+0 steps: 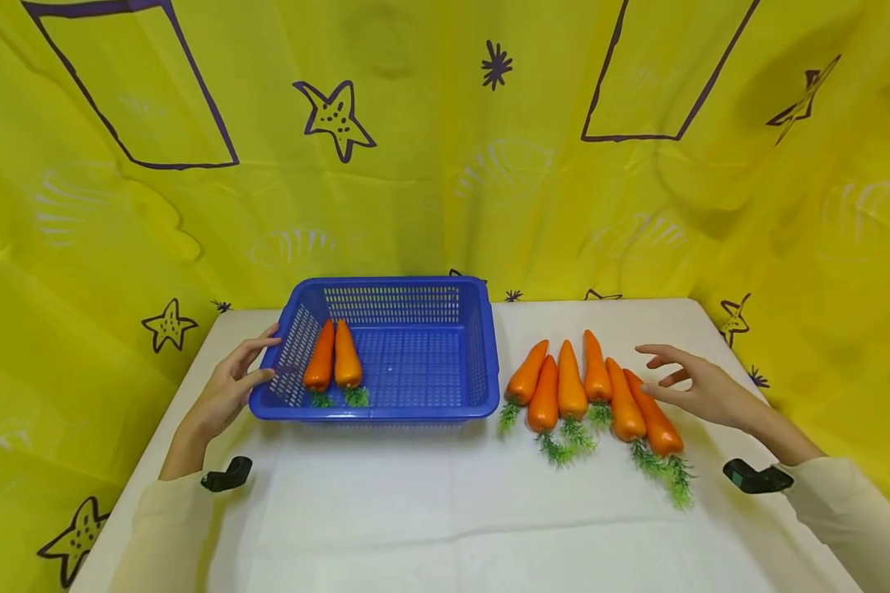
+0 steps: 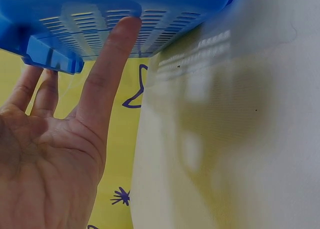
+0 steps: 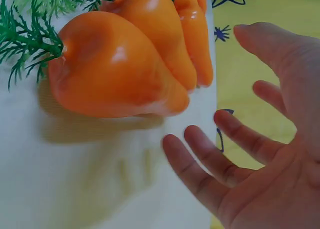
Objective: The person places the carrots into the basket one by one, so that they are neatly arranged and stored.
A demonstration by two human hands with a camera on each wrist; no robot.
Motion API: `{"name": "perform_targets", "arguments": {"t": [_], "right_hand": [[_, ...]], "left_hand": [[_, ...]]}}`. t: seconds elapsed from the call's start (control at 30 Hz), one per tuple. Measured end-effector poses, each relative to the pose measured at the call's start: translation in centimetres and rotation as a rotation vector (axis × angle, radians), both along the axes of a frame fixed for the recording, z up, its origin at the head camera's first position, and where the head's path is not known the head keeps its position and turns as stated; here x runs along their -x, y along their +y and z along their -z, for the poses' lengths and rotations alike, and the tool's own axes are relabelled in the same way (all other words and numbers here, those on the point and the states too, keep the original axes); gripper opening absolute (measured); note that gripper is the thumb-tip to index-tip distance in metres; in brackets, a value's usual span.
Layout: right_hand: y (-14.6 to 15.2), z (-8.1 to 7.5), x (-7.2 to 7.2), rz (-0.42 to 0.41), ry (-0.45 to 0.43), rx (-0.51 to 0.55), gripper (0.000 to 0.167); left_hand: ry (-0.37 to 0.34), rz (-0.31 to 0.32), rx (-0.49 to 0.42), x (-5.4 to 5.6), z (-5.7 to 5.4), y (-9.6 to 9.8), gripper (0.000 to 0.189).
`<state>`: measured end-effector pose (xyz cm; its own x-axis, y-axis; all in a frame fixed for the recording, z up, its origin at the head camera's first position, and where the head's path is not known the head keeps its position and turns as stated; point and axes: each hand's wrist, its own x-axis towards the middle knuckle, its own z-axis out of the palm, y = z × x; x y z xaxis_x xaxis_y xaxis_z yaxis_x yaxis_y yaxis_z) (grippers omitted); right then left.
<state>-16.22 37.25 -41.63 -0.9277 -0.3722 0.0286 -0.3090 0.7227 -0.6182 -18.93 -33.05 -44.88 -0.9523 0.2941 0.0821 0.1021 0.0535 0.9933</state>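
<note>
While the left hand (image 1: 218, 394) is rested, fingers extended, against the side of a slotted blue plastic basket (image 1: 386, 413), the right hand (image 1: 700, 391) is held with fingers loosely parted, just beside six carrots (image 1: 571, 383). These glossy, tapered carrots are laid leftward of the right fingertips, narrow ends pointed forward, long axes converging; feathery green leaves (image 1: 680, 482) are directed backward. Two further carrots (image 1: 347, 358), likewise pointed forward, are contained rightward of the left fingertips.

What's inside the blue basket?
Two artificial carrots with green tops lie side by side toward the left end of the blue basket. The basket's floor directly beneath them is hidden.
</note>
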Motion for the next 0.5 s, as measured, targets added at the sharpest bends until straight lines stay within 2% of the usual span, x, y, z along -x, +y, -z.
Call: {"name": "perform_targets", "arguments": {"t": [0.13,0.27,0.4,0.5], "right_hand": [[0.7,0.9,0.2,-0.015,-0.208,0.092,0.064],[1.0,1.2,0.2,-0.03,-0.373,0.137,0.067],[1.1,1.3,0.2,-0.053,-0.466,0.147,0.071],[1.2,1.3,0.2,-0.065,-0.499,0.156,0.073]], "left_hand": [[0.004,0.002,0.001,0.1,0.0,0.1,0.046],[0.002,0.003,-0.002,0.1,0.1,0.1,0.046],[0.014,0.005,-0.005,0.0,0.1,0.0,0.046],[0.029,0.016,-0.011,0.1,0.0,0.0,0.046]]}}
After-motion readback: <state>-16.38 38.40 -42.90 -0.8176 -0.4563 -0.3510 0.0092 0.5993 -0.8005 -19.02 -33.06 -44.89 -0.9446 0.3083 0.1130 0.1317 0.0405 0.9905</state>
